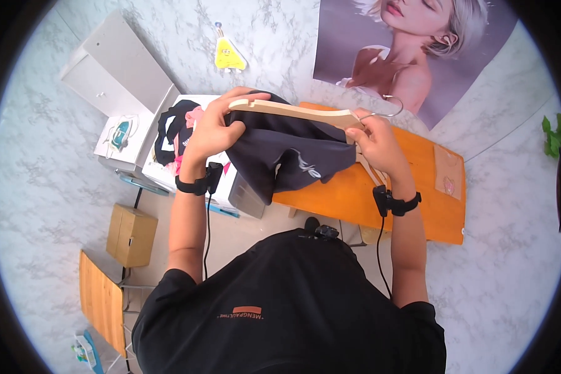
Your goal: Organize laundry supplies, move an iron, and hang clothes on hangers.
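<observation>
Between my two hands, above the table, is a dark grey garment (318, 149) with a pale print, its cloth hanging down in folds. A light wooden hanger (299, 111) runs along its upper edge, partly inside the cloth; a metal hook sticks out at the right. My left hand (215, 131) is closed on the garment at the hanger's left end, thumb in front. My right hand (380, 142) grips the hanger near its hook, fingers closed. Under my right wrist, another wooden hanger (373, 171) shows in part.
An orange wooden table (411, 187) stretches under the garment to the right, with a flat brownish packet (449, 173) on it. To the left, a clothes pile (176, 131) lies on a white cabinet. Beyond sits a teal iron (121, 134). A cardboard box (131, 235) stands lower left.
</observation>
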A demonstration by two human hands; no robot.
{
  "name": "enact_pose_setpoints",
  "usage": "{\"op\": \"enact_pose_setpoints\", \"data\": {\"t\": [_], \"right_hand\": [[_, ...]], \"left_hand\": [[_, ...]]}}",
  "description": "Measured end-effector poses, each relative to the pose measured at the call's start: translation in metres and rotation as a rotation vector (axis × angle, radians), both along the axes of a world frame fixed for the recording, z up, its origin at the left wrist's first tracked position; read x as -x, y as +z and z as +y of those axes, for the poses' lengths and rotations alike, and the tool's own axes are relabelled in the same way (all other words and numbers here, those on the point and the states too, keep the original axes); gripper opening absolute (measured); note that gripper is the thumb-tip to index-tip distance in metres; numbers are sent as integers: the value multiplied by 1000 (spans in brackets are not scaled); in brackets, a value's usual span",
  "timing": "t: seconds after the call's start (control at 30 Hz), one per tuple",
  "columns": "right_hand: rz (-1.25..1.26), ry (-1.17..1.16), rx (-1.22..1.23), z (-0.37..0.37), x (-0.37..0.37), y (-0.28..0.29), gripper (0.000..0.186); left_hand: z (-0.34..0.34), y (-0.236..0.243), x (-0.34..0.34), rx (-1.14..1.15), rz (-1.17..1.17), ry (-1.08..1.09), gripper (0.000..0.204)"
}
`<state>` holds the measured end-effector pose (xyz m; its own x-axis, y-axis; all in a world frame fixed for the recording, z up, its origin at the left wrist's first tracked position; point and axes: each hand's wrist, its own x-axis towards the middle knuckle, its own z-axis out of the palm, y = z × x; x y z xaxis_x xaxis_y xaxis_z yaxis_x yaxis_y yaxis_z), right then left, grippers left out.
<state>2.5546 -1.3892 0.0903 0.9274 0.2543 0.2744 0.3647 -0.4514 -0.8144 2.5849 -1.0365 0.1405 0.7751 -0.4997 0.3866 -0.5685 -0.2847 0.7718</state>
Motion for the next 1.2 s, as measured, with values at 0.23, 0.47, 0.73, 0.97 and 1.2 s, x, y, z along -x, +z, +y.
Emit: {"op": "enact_pose_setpoints", "data": {"t": [0.23,0.47,0.73,0.97,1.2], "right_hand": [[-195,-226,351,31,77,0,22],[-117,-219,578,40,156,15,13],[-168,-277,356,38,220,36,13],[-152,-392,162,20,281,44,13],[-157,-582,291,-4,350,51,12]], "left_hand": [[21,-44,15,36,36,-101,68],[-9,-46,54,-284,-222,-141,62],[-48,-7,115,-221,-261,-577,78],[-52,-1,105,-382,67,-588,42],[-108,-33,161,-276,-183,-564,23]]}}
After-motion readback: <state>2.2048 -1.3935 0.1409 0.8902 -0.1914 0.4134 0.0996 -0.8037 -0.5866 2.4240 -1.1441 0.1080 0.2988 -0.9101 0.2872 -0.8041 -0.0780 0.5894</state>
